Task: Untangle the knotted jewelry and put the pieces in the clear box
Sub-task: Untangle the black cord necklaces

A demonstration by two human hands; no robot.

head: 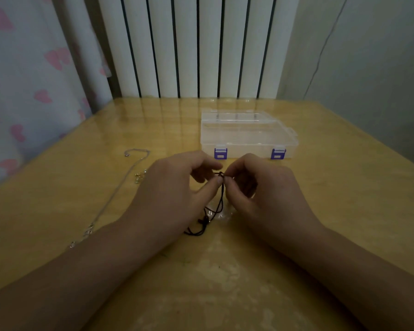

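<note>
A black cord necklace (219, 206) hangs between my hands, its knot held just above the table; its lower loops and small clear beads lie on the wood. My left hand (177, 189) pinches the knot from the left with thumb and fingers. My right hand (258, 187) pinches the same knot from the right. A thin silver chain (120, 187) lies stretched out on the table to the left, with a small gold piece (140, 175) beside it. The clear box (246, 137) with purple latches sits closed just beyond my hands.
The yellow wooden table (344, 199) reaches the white radiator (196, 44) at the back. A curtain with pink hearts (22, 91) hangs at the left. A grey wall with a thin cable (320, 56) is at the right.
</note>
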